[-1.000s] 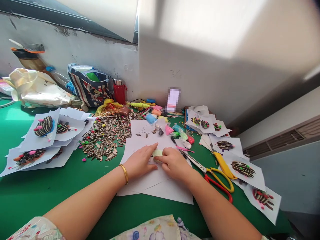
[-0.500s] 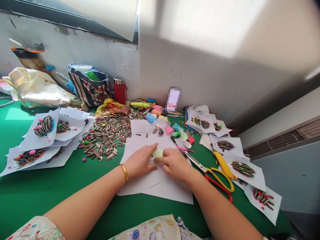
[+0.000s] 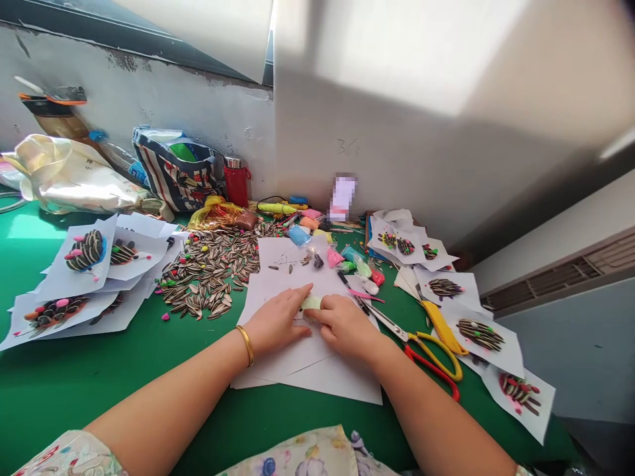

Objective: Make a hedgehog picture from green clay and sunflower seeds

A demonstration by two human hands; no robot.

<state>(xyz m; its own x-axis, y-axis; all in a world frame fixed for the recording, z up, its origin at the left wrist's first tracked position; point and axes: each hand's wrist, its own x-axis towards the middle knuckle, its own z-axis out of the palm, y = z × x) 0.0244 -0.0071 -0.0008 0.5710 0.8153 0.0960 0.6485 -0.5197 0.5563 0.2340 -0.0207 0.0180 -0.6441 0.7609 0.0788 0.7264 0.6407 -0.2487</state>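
Both my hands rest on a stack of white paper sheets (image 3: 292,284) in the middle of the green table. My left hand (image 3: 275,322), with a gold bangle (image 3: 245,345) on its wrist, has its fingertips against a small piece of pale green modelling clay (image 3: 311,303). My right hand (image 3: 342,324) presses onto the same piece from the other side, hiding part of it. The clay sits between my two hands, just above the paper.
A pile of sunflower seeds (image 3: 208,274) lies left of the paper. Seed-and-clay pictures on paper (image 3: 84,258) lie at the left, more (image 3: 480,336) at the right. Scissors with red and yellow handles (image 3: 429,362) lie by my right hand. Clay packets (image 3: 300,235) stand behind.
My right hand has slid left over the clay, which now shows as a narrower strip between my hands. The view has shifted very slightly.
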